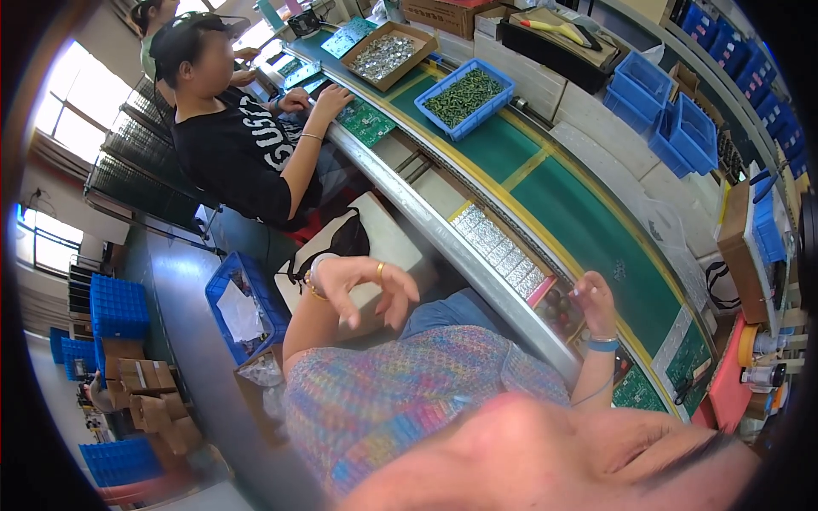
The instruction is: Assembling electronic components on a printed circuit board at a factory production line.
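Note:
My left hand point(362, 285) is raised beside the cream-coloured seat top, palm down. Its fingers are spread and bent with nothing between them; a gold ring and bracelets show. My right hand point(594, 298) is over the edge of the green work line, a blue band at its wrist. Its fingers curl toward the thumb, and anything between them is too small to make out. Right beside it sits a pink-edged box point(540, 290) with dark round pieces point(558, 308). A row of silver foil-like blocks point(498, 247) lies farther along the line.
A metal rail point(460, 247) edges the green belt point(562, 200). On it stand a blue bin point(504, 90) of small green parts and a cardboard tray point(423, 40) of silver parts. Circuit boards point(632, 388) and black scissors point(683, 390) lie near right. A co-worker point(230, 153) handles boards at left.

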Demonstrator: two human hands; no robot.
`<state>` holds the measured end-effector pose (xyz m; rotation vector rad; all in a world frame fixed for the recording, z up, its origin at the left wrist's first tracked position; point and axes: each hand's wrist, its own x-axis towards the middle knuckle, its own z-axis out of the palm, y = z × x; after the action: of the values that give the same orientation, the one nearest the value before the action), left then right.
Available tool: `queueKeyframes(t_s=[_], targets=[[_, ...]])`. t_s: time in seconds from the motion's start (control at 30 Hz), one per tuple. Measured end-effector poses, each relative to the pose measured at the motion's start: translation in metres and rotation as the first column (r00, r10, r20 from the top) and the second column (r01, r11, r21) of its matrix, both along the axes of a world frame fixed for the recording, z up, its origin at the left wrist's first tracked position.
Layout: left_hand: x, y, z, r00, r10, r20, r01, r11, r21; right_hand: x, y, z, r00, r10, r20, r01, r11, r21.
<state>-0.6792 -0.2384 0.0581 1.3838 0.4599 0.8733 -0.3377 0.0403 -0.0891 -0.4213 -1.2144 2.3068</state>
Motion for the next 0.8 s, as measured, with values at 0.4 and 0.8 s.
queueKeyframes(t_s=[0.4, 0.8], targets=[[-0.059, 0.049, -0.121, 0.22, 0.872, -0.437, -0.957, 0.28, 0.077, 0.0, 0.001, -0.003, 1.0, -0.004, 0.02, 0.004, 1.0, -0.018], [-0.181, 0.084, -0.172, -0.644, 0.675, -0.36, -0.391, 0.114, 0.913, 0.013, -0.015, 0.022, 0.976, -0.106, 0.19, 0.072, 0.981, 0.179]])
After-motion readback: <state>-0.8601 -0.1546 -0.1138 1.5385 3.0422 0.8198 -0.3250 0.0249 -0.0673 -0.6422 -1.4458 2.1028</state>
